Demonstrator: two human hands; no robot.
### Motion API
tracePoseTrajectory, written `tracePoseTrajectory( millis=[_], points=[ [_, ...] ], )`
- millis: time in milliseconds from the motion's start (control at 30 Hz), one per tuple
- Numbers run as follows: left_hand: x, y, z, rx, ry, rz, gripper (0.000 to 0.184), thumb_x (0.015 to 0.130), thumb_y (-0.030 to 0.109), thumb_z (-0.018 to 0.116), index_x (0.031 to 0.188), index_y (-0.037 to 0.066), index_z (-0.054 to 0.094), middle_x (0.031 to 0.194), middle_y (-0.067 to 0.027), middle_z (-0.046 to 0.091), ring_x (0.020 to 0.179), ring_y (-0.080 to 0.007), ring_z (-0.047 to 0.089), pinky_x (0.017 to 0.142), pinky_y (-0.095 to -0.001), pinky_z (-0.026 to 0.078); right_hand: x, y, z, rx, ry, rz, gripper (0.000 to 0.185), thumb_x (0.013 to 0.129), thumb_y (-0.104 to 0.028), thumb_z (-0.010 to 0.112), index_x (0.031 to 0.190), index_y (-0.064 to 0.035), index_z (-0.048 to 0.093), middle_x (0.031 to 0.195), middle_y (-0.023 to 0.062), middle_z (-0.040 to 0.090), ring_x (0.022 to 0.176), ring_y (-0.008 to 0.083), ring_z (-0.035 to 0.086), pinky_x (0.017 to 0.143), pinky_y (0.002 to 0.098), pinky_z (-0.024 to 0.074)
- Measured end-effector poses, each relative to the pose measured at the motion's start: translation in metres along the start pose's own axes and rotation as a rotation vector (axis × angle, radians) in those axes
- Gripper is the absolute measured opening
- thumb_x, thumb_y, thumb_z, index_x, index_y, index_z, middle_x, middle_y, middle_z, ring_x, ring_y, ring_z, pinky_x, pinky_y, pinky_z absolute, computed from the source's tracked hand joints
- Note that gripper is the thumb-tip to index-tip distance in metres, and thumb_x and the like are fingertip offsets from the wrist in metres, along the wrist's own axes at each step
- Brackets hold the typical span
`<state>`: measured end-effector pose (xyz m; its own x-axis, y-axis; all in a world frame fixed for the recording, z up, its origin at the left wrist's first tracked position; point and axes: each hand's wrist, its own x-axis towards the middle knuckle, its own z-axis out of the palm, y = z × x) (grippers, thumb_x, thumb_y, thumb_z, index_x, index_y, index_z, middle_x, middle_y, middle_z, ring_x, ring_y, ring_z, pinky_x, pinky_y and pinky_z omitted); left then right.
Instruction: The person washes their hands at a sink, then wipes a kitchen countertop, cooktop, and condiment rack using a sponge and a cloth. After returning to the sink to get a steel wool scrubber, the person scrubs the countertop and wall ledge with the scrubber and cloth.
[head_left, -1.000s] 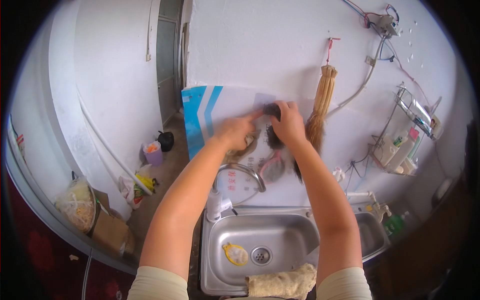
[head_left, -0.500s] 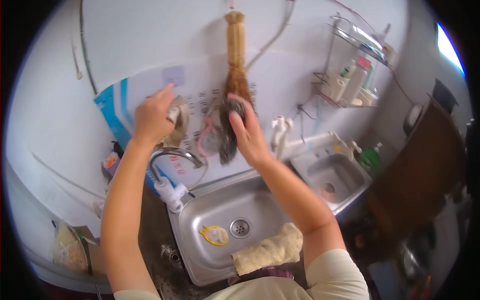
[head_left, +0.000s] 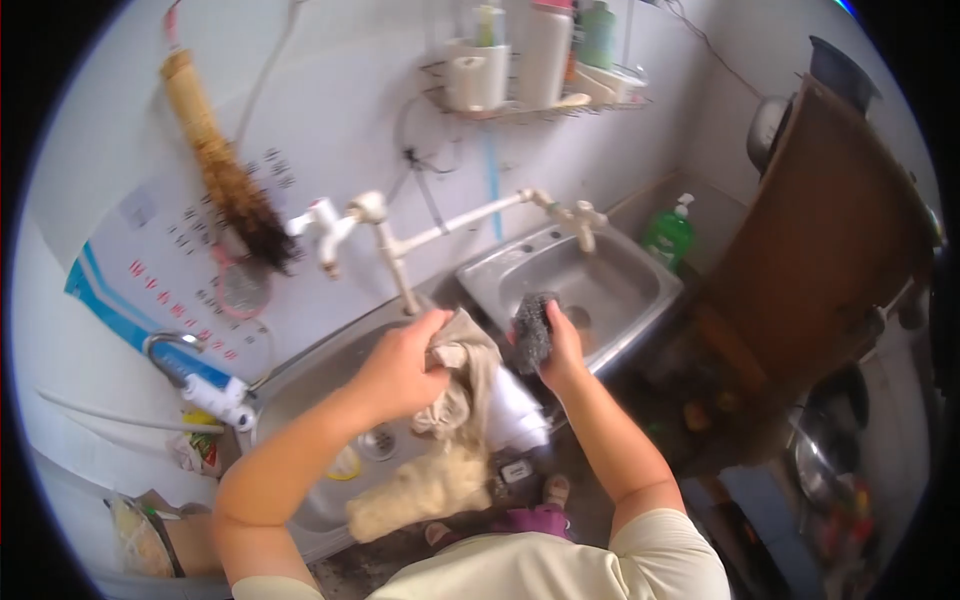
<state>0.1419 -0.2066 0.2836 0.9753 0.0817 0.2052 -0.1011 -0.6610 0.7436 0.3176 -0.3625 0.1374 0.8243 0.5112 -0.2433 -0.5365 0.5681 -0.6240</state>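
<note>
My left hand (head_left: pixel 402 368) is closed around a crumpled beige cloth (head_left: pixel 470 365), which hangs down over the near edge of the large steel sink (head_left: pixel 290 408). In my right hand (head_left: pixel 563 352) is a dark grey wire scourer (head_left: pixel 535 325), gripped between thumb and fingers in front of the small steel sink (head_left: pixel 640 290). A yellowish towel (head_left: pixel 415 492) lies over the large sink's front edge, below the cloth. Partly hidden by my left forearm, a yellow-rimmed item (head_left: pixel 345 463) rests in the large sink.
A straw brush (head_left: pixel 215 150) hangs on the wall, left of white pipes with taps (head_left: pixel 460 222). Above is a wire shelf (head_left: pixel 520 108) with bottles. A green soap bottle (head_left: pixel 668 235) stands behind the small sink. To the right leans a large brown board (head_left: pixel 820 280).
Both hands have come down from the wall by the hanging brush to over the sinks, still with the cloth and scourer. My view has swung right.
</note>
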Motion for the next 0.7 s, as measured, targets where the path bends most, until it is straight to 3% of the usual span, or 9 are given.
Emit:
tracePoseTrajectory(
  millis=[167,267,367,433,467,500,600,633,700],
  points=[
    [0.114,-0.030,0.170,-0.525,-0.092,-0.194,0.050,0.073,0.004,0.066,0.119,-0.001,0.046,0.108,-0.0117,0.059,0.096,-0.0167,0.055,0.080,-0.0299,0.046,0.045,-0.117,-0.103,-0.052,0.161,-0.085,0.033,0.095,-0.030,0.043,0.108,-0.0016,0.053,0.097,0.0145,0.061,0.084,0.0291,0.060,0.073,0.0416,0.0502],
    [0.191,-0.027,0.262,-0.748,0.106,-0.351,0.055,0.076,-0.005,0.060,0.127,0.003,0.043,0.110,-0.0093,0.055,0.101,-0.0135,0.053,0.086,-0.0264,0.044,0.058,-0.191,-0.137,-0.150,0.293,-0.155,0.029,0.094,-0.025,0.048,0.113,-0.0039,0.054,0.101,0.0104,0.061,0.092,0.0238,0.059,0.077,0.0375,0.0493],
    [0.258,0.004,0.303,-0.758,0.239,-0.205,0.058,0.079,-0.007,0.054,0.133,0.008,0.041,0.112,-0.0086,0.054,0.098,-0.0133,0.053,0.084,-0.0259,0.044,0.092,-0.237,-0.174,-0.484,0.338,-0.523,0.034,0.093,-0.025,0.050,0.116,-0.0003,0.052,0.105,0.0096,0.059,0.094,0.0178,0.055,0.082,0.0309,0.0443],
    [0.301,-0.002,0.329,-0.767,0.041,-0.249,0.056,0.082,-0.005,0.051,0.135,0.010,0.041,0.115,-0.0085,0.054,0.098,-0.0134,0.054,0.084,-0.0256,0.045,0.109,-0.254,-0.185,-0.694,0.356,-0.663,0.040,0.091,-0.024,0.053,0.119,0.0045,0.048,0.107,0.0118,0.059,0.096,0.0180,0.054,0.085,0.0307,0.0419],
    [0.321,-0.008,0.341,-0.767,-0.058,-0.271,0.055,0.083,-0.004,0.050,0.135,0.011,0.041,0.116,-0.0084,0.054,0.098,-0.0135,0.054,0.083,-0.0255,0.045,0.113,-0.260,-0.181,-0.743,0.331,-0.700,0.042,0.090,-0.021,0.055,0.121,0.0059,0.047,0.111,0.0150,0.059,0.099,0.0201,0.055,0.087,0.0304,0.0414],
    [0.338,-0.003,0.352,-0.971,-0.027,-0.357,0.038,0.086,0.007,0.053,0.124,0.007,0.052,0.113,-0.0085,0.057,0.098,-0.0152,0.057,0.083,-0.0264,0.046,0.115,-0.265,-0.175,-0.855,0.306,-0.730,0.044,0.088,-0.020,0.057,0.123,0.0061,0.047,0.113,0.0170,0.058,0.102,0.0230,0.055,0.089,0.0308,0.0411],
    [0.376,0.013,0.353,-1.586,-0.168,-0.513,0.038,0.086,0.017,0.057,0.122,0.003,0.052,0.106,-0.0096,0.061,0.095,-0.0159,0.058,0.085,-0.0294,0.045,0.142,-0.271,-0.192,-1.203,0.152,-0.816,0.049,0.080,-0.012,0.056,0.125,0.0054,0.047,0.128,0.0232,0.049,0.120,0.0334,0.046,0.100,0.0353,0.0345],
    [0.387,0.013,0.351,-1.549,-0.173,-0.589,0.027,0.084,0.020,0.063,0.104,0.003,0.056,0.097,-0.0088,0.062,0.091,-0.0204,0.061,0.079,-0.0333,0.051,0.154,-0.275,-0.197,-1.143,0.030,-0.765,0.048,0.079,-0.011,0.054,0.124,0.0051,0.048,0.130,0.0224,0.048,0.121,0.0324,0.045,0.101,0.0351,0.0338],
    [0.407,0.003,0.360,-1.307,-0.055,-0.586,0.030,0.082,0.017,0.065,0.106,0.003,0.054,0.097,-0.0103,0.062,0.089,-0.0221,0.062,0.077,-0.0364,0.052,0.163,-0.297,-0.200,-1.062,-0.116,-0.609,0.047,0.078,-0.009,0.050,0.122,0.0041,0.051,0.130,0.0200,0.049,0.121,0.0294,0.046,0.100,0.0336,0.0339]
  ],
)
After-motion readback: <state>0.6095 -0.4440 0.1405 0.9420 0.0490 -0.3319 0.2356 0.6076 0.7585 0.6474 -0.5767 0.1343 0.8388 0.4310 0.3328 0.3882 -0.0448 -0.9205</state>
